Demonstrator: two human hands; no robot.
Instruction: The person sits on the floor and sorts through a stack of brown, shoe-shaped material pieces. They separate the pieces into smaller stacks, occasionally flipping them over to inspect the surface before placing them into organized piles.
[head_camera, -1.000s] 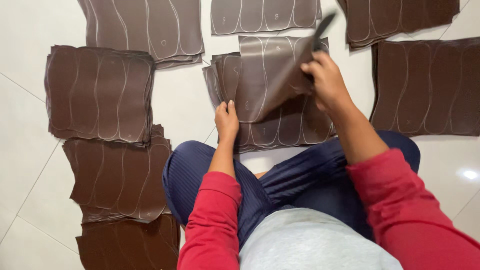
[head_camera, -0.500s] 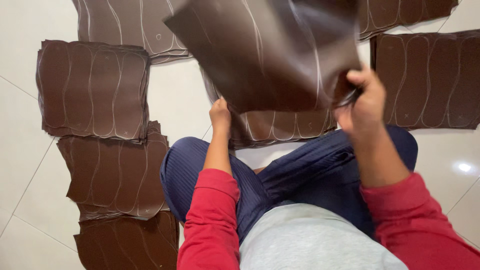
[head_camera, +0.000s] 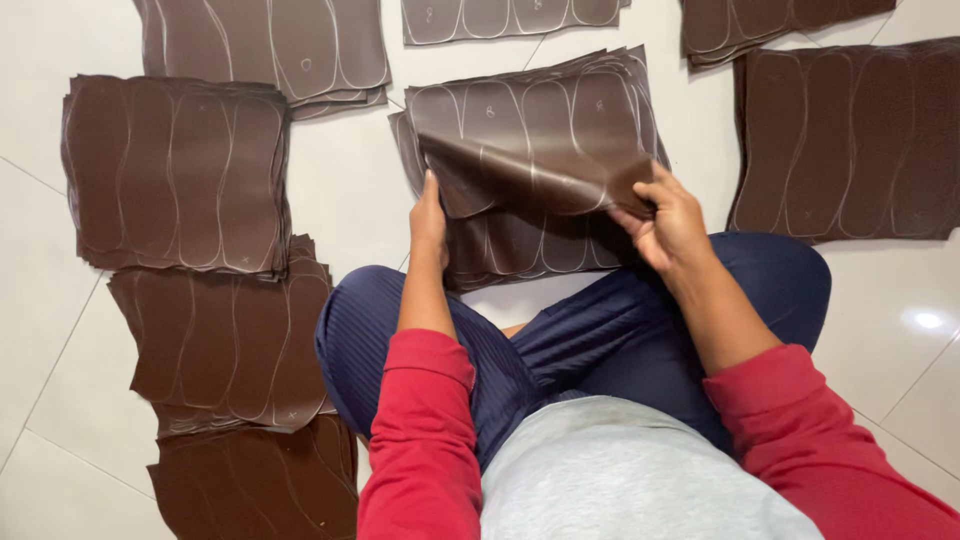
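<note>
- Two hands of mine work on the brown stack (head_camera: 520, 250) that lies on the white tiled floor (head_camera: 350, 190), just in front of my crossed legs in dark blue trousers (head_camera: 600, 340).
- My right hand (head_camera: 672, 218) pinches the near right corner of the top sheet (head_camera: 530, 150) between thumb and fingers, and this sheet is lifted and folded upward, so its smooth underside shows.
- My left hand (head_camera: 430, 222) rests on the left edge of the stack, fingers stretched out flat and pressing down, not closed around anything.
- Each brown sheet carries pale curved outlines drawn side by side.
- More stacks of the same brown sheets lie around: a pile at my left (head_camera: 175, 170), another pile (head_camera: 225, 335) below it and partly overlapping, one pile at far right (head_camera: 850, 140), and others along the upper edge.
- My sleeves (head_camera: 425, 430) are red, and my shirt is grey.
</note>
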